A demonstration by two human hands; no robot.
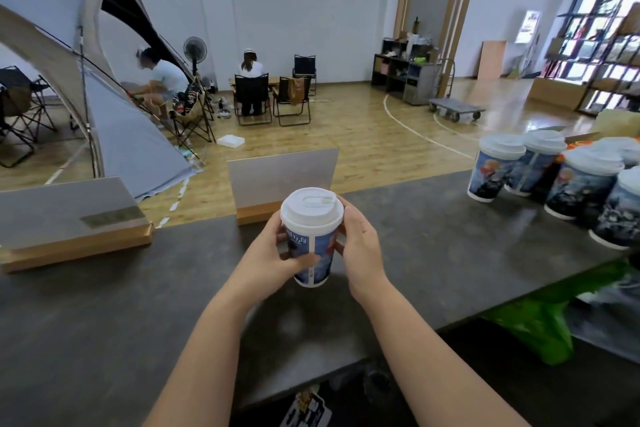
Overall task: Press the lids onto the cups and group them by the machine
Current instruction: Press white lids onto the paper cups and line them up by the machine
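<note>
Above the dark counter [104, 305] I see the printed cup [313, 260] held upright, white lid [311, 210] seated on its rim. My left hand [273, 256] curls round its side, my right hand [360, 248] wraps the other. Lidded cups [554, 180] stand grouped far right.

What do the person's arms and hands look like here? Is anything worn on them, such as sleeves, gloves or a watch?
Both forearms are bare up to the bottom edge of the picture; no sleeve shows. The left hand and the right hand wear no gloves. No watch, bracelet or ring is visible on the sides facing the camera. The nails are too small to judge.
</note>
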